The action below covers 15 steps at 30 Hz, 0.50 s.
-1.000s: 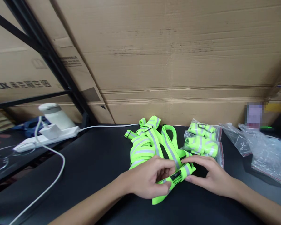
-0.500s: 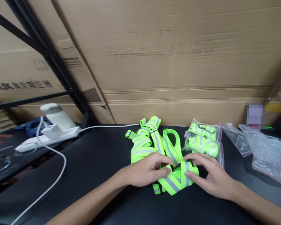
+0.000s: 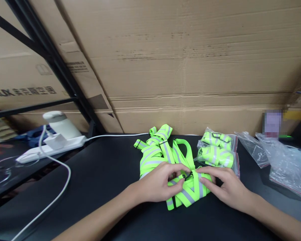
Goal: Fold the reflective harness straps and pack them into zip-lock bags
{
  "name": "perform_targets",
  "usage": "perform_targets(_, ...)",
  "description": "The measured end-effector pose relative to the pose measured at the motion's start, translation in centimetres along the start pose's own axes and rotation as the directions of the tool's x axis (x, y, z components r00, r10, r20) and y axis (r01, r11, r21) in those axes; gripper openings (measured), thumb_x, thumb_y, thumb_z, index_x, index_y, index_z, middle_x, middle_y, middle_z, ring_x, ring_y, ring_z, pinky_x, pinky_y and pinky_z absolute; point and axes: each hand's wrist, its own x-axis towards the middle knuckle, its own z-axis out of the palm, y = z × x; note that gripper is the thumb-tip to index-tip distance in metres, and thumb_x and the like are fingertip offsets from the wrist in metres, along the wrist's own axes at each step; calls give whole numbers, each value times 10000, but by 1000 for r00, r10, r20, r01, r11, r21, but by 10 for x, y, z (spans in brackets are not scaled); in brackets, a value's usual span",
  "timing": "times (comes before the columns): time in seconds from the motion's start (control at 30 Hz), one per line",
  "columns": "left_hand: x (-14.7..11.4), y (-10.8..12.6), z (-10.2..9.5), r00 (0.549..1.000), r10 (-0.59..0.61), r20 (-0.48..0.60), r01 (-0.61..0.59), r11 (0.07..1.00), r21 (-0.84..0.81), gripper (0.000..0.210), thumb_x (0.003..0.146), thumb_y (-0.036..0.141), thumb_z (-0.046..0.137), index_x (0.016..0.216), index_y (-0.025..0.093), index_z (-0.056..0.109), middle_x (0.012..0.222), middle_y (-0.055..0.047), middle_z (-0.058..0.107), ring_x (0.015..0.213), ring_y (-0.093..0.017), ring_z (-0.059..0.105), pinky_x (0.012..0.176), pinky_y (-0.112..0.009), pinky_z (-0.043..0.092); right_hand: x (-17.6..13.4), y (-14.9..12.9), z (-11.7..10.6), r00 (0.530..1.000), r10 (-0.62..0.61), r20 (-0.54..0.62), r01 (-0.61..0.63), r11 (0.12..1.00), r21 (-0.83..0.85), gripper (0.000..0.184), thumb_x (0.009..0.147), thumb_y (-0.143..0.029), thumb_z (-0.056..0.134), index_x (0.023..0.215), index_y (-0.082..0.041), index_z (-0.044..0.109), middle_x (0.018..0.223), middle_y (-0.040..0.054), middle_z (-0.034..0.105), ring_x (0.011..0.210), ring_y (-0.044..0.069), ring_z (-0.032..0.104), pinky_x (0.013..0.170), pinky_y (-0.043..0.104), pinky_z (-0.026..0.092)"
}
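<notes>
Neon-green reflective straps (image 3: 190,195) with grey stripes lie bunched on the black tabletop between my hands. My left hand (image 3: 163,182) grips the bundle's left side, thumb and fingers closed around it near a black buckle (image 3: 188,176). On the right side, my right hand (image 3: 224,187) pinches the same straps between thumb and fingers. Part of the bundle is hidden by my fingers. A strap loop (image 3: 184,149) rises behind the buckle. More straps (image 3: 150,157) are heaped just beyond my left hand.
Two clear bags of folded green straps (image 3: 217,156) lie beyond my right hand. Clear plastic bags (image 3: 286,167) are piled at the right. A white power strip (image 3: 35,152) with a white bottle (image 3: 62,125) is at the left. Large cardboard (image 3: 185,67) stands along the back.
My left hand has shifted slightly right, its fingers now closer to the buckle. The bundle's lower left end and the loop behind have moved a little. My right hand stays nearly in place.
</notes>
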Motion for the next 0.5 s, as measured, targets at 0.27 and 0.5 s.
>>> perform_targets(0.27, 0, 2, 1, 982, 164, -97, -139, 964, 226, 216, 897, 166, 550, 1025, 192, 722, 898, -52, 594, 838, -183, 604, 723, -281, 474, 0, 7, 5, 990, -139, 5, 137, 968, -209, 337, 1049, -337, 489, 1289, -210, 688, 940, 74, 566, 799, 198, 636, 728, 347, 566)
perform_targets(0.5, -3, 0, 3, 989, 145, -18, -134, 949, 284, 169, 1006, 232, 501, 1050, 189, 659, 861, -23, 646, 682, -136, 599, 610, -250, 420, 0, 2, 4, 978, -210, 22, 208, 943, -258, 277, 1062, -272, 435, 1234, -218, 646, 1263, 143, 591, 1020, 233, 681, 866, 404, 593)
